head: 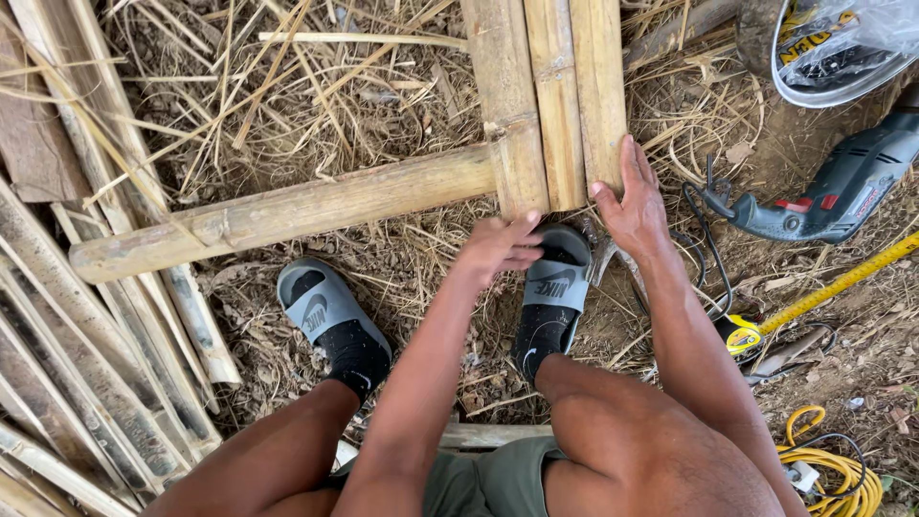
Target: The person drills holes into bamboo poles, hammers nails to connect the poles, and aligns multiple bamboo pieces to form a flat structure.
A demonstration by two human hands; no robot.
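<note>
Three upright bamboo slats [555,96] are seen side by side in the upper centre of the frame, laid across a thick horizontal bamboo pole [287,211] that runs from the left middle toward the centre. The right hand [632,196] is spread flat, its fingers pressed against the lower end of the rightmost slat. The left hand [500,247] is held just below the slat ends with fingers curled loosely inward; whether anything is pinched in it cannot be told.

Grey slide sandals [330,321] are worn over black socks on straw-covered ground. At the upper right, a clear plastic bag with yellow and black contents [842,43] is seen inside a round white-rimmed container. Below it, a grey-green power drill [833,187] with a small red label is laid. A yellow tape measure [742,335] is extended at the right edge, and a coiled yellow cable [833,469] lies in the lower right corner.
</note>
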